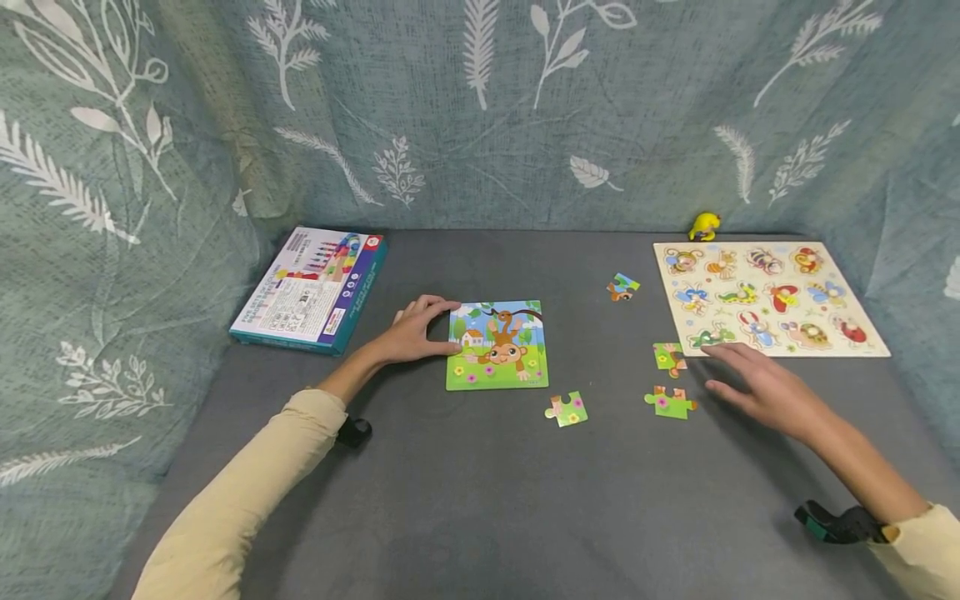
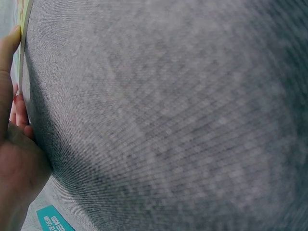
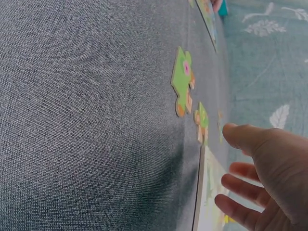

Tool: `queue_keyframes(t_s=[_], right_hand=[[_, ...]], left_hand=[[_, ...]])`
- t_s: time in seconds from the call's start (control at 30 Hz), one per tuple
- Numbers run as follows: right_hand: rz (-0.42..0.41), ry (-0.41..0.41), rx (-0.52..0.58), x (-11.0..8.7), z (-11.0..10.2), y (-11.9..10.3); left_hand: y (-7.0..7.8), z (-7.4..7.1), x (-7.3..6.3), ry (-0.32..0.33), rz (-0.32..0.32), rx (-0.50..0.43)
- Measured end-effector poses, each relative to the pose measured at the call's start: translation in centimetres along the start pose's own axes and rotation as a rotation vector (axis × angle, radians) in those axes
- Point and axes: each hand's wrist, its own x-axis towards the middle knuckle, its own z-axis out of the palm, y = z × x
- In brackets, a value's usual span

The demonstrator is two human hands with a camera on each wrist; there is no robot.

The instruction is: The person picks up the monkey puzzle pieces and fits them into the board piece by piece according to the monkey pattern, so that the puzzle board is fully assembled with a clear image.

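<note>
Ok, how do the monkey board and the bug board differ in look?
The monkey board is smaller and squarer; the bug board is larger and oblong. The monkey board shows one colourful scene, the bug board rows of separate creatures on a pale ground. Both carry cartoon animals.

Right grip (image 3: 284, 168) near green puzzle pieces (image 3: 181, 79) and a pale board (image 3: 211, 197)

Monkey puzzle board (image 1: 498, 346) flat, 4 loose pieces (image 1: 671, 405) rightward
</note>
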Motion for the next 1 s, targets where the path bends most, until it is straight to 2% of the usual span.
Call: queue_keyframes(t_s=[0.17, 0.27, 0.4, 0.5, 0.6, 0.7, 0.83, 1.0], right_hand=[[-0.026, 0.023, 0.006, 0.8, 0.3, -0.2], [-0.030, -0.006, 0.044, 2.4, 0.6, -0.6], [-0.030, -0.107, 0.092, 6.1, 1.2, -1.2], [-0.047, -0.162, 0.080, 9.6, 1.4, -1.2], [-0.064, -0.191, 0.069, 12.9, 1.8, -0.7], [-0.042, -0.259, 0.103, 15.1, 2.5, -0.2], [-0.038, -0.359, 0.135, 16.4, 3.2, 0.1], [-0.128, -0.343, 0.067, 17.0, 3.1, -0.2]], left_hand=[[-0.1, -0.2, -0.5, 0.014, 0.003, -0.006], [-0.2, -0.4, -0.7, 0.025, 0.001, -0.016], [-0.4, -0.5, -0.8, 0.023, -0.007, -0.050], [-0.3, -0.6, -0.5, 0.013, -0.002, -0.082], [-0.2, -0.6, -0.1, 0.014, 0.005, -0.115], [0.0, -0.4, 0.1, 0.014, 0.011, -0.131], [0.1, -0.2, 0.0, 0.004, 0.019, -0.117], [-0.1, -0.3, -0.3, 0.029, 0.030, -0.127]])
